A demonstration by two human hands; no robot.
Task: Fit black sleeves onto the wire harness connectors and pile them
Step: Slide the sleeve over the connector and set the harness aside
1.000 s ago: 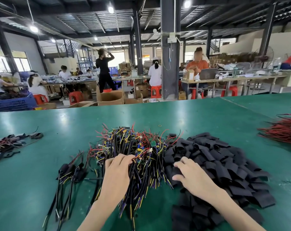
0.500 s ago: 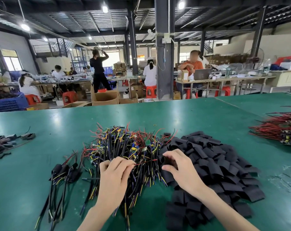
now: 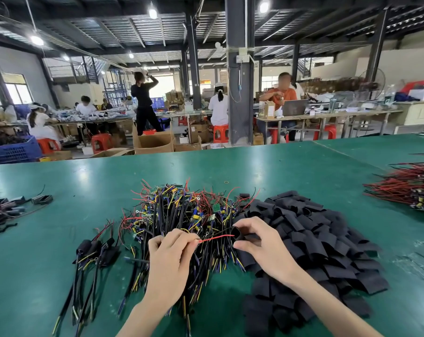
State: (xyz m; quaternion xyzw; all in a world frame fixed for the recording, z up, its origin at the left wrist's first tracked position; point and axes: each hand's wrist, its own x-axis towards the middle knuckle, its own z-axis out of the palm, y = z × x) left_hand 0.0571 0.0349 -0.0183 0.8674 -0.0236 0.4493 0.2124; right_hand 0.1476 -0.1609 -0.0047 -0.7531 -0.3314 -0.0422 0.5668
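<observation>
A tangled heap of wire harnesses (image 3: pixel 181 215) with black cables and red, yellow and blue leads lies in the middle of the green table (image 3: pixel 303 171). To its right spreads a pile of black sleeves (image 3: pixel 315 239). My left hand (image 3: pixel 168 261) pinches one harness by its red wire (image 3: pixel 216 237) over the heap. My right hand (image 3: pixel 259 242) holds a black sleeve (image 3: pixel 240 233) at the red wire's tip. A small pile of sleeved harnesses (image 3: pixel 94 251) lies to the left.
More sleeved harnesses (image 3: pixel 9 209) lie at the table's left edge. A bundle of red-wired harnesses (image 3: pixel 408 188) sits at the far right. Beyond the table's far edge are cardboard boxes (image 3: pixel 155 142), red stools and people at other benches.
My left hand has drawn one harness out of the heap, its red wire now stretched to the right. My right hand lifted a sleeve from the pile and brought it to the wire's tip.
</observation>
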